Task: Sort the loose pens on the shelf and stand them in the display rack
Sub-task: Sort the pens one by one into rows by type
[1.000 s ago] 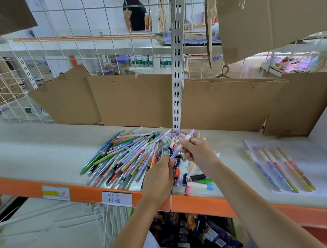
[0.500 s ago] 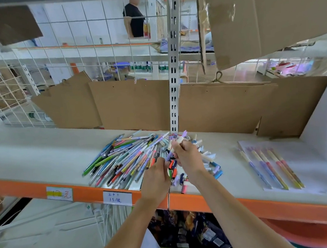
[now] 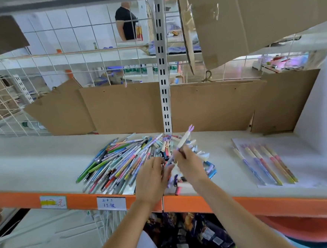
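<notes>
A heap of loose coloured pens (image 3: 123, 163) lies on the white shelf (image 3: 35, 161), fanned out to the left of centre. My right hand (image 3: 188, 164) pinches a white and purple pen (image 3: 185, 138) with a rabbit-ear top, held tilted up over the heap's right side. My left hand (image 3: 152, 177) hovers just left of it, fingers spread and relaxed, fingertips near the pen's lower end. Several matching pens (image 3: 264, 163) lie side by side on a white sheet at the right. No display rack is visible.
Cardboard panels (image 3: 122, 107) line the shelf's back, split by a slotted steel upright (image 3: 163, 75). More cardboard hangs overhead at right. The shelf has an orange front edge (image 3: 241, 201) with price labels. A bin of packets sits below. A person stands far behind the wire mesh.
My right hand has tilted the rabbit-ear pen more upright over the heap. My left hand's fingers have spread out beside it. The view has shifted slightly.
</notes>
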